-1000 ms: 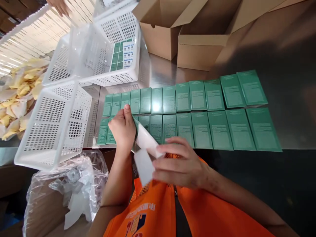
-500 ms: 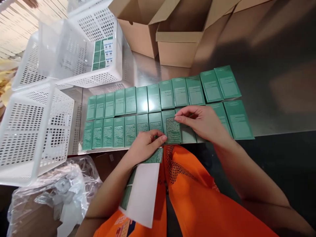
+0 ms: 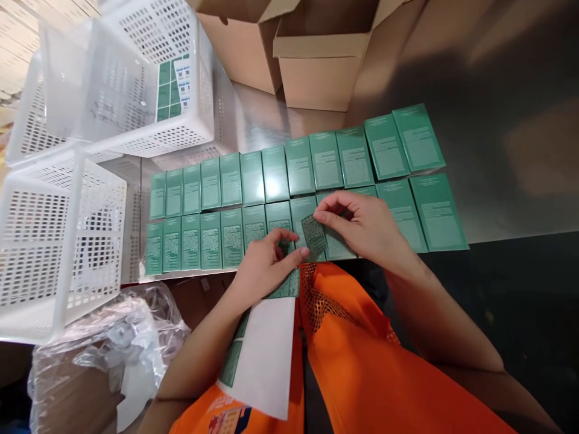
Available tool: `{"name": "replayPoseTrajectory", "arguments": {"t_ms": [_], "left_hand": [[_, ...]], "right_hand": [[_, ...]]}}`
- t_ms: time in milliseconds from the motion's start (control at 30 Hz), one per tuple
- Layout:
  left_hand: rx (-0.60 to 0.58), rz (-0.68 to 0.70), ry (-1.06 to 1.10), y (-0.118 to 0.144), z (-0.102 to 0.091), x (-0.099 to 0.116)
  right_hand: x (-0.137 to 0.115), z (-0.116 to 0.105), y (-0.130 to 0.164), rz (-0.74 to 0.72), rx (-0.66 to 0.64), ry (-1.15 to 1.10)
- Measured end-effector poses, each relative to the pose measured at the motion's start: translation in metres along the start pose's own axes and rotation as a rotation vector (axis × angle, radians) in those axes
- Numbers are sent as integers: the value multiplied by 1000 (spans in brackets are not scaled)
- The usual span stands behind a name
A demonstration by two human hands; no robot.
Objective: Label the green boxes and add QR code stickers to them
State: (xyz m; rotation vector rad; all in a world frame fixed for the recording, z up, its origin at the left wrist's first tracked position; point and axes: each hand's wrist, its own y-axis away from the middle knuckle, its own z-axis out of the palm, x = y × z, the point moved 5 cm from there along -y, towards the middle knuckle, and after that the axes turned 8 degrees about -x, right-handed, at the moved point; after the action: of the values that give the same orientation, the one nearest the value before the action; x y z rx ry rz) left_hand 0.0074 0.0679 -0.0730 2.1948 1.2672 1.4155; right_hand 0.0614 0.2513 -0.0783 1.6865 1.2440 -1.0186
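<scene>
- The right hand (image 3: 362,226) pinches a green label (image 3: 314,235) by its far edge, tilted over a near-row box, likely to align it.
- The left hand (image 3: 265,265) pins the label sheet (image 3: 266,352) at the desk (image 3: 497,150) edge, fingertips steadying the label's near left corner.
- Green boxes (image 3: 275,173): two rows, about twelve far; near row partly hidden.
- Three white baskets (image 3: 58,241) stand left; two cardboard cartons (image 3: 312,78) far.
</scene>
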Motion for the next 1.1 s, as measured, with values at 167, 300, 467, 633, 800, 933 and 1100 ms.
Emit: {"name": "replayPoseTrajectory", "arguments": {"t_ms": [167,300,467,633,800,933,1100], "left_hand": [[-71,41,-34,-3,6,2],[-77,99,-59,-2,10,7],[-90,83,-64,0,10,9],[-128,-29,-65,-3,4,3],[-128,-44,-72,-4,3,6],[-114,-66,-135,-3,5,7],[-119,-71,-179,-5,5,7]], "right_hand": [[-7,-4,7,-1,-13,-56],[-12,-6,9,-32,-10,-83],[-7,-4,7,-9,-5,-119],[3,3,0,37,19,16],[5,9,-5,58,48,156],[6,12,-7,70,59,244],[7,14,-6,94,34,289]]}}
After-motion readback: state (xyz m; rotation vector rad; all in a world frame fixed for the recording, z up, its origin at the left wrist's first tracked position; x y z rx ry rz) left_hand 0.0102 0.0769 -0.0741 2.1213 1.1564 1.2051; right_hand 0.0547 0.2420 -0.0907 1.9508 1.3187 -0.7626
